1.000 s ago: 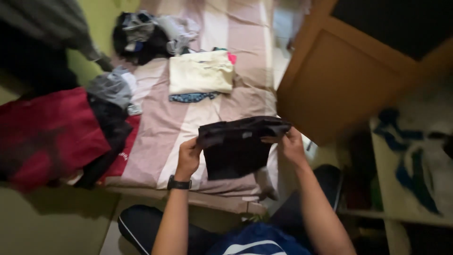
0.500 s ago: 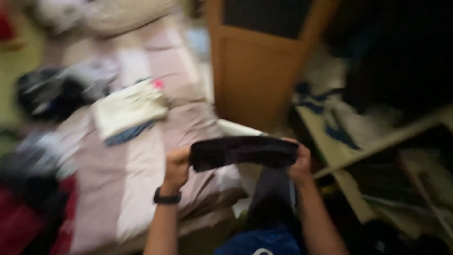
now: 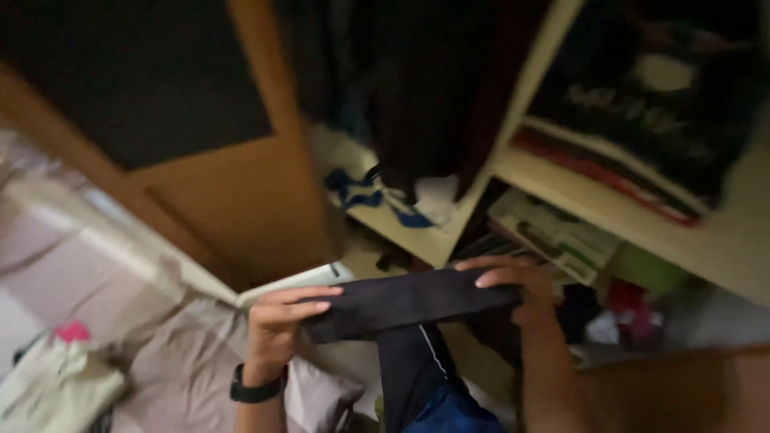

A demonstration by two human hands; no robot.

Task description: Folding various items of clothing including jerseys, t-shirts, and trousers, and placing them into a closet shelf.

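Folded black garment (image 3: 409, 301) hangs between our left hand (image 3: 277, 321) and right hand (image 3: 513, 281), fingers gripping either end; folded already, not yet on the wardrobe shelf (image 3: 642, 228).

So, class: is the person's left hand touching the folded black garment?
Touching. The head view shows the left hand gripping one end of the folded black garment, fingers laid over its top edge.

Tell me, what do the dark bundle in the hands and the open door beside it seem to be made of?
Folded dark garment: soft matte fabric, probably knit; it sags between the grips.
Cupboard door: looks like orange-brown wood or laminate, smooth and flat; blur leaves that open.
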